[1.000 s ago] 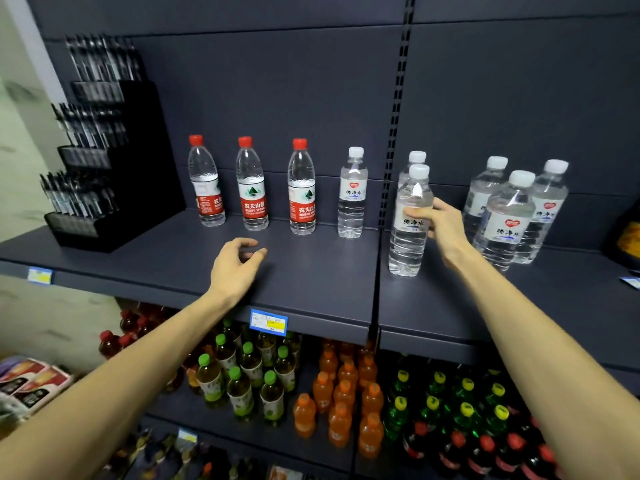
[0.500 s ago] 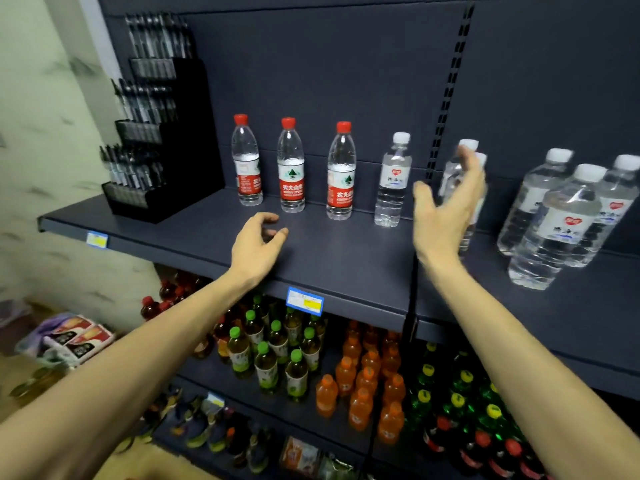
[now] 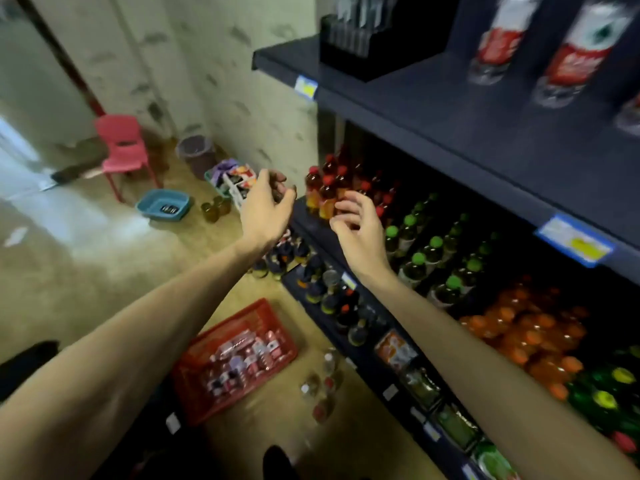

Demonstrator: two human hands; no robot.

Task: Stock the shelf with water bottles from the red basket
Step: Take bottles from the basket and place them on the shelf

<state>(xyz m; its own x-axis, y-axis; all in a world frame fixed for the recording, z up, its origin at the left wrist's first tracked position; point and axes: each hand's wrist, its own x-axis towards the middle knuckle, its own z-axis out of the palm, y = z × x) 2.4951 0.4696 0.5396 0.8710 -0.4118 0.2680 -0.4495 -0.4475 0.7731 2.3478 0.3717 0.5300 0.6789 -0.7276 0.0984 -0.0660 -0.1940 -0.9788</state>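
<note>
Two bare hands up in the air in front of the shelving, both holding nothing. Left hand [image 3: 265, 206] has its fingers loosely curled, right hand [image 3: 360, 230] the same, half-curled and relaxed, not touching any bottle.

Labels first: honestly nothing readable, the whole frame is motion-blurred. The two water bottles [image 3: 575, 53] on the top shelf [image 3: 433, 109] have red labels with white blobs of text, can't make out a word. Price tags [image 3: 573, 242] on the shelf edge are blue with a yellow patch, also a smear.

Red basket [image 3: 239, 358] sits on the floor below the arms, just beside the bottom of the rack. It's a plastic mesh-sided thing, and inside is a jumble of bottles lying on their sides, clear with red-and-white labels. A few loose bottles [image 3: 322, 382] are on the floor right next to it.

Lower shelves hold green-capped bottles [image 3: 419, 261], orange drinks [image 3: 533, 334] and red-capped ones [image 3: 325, 188]. Pink chair [image 3: 121, 147] and blue tub [image 3: 162, 204] further back by the wall.
</note>
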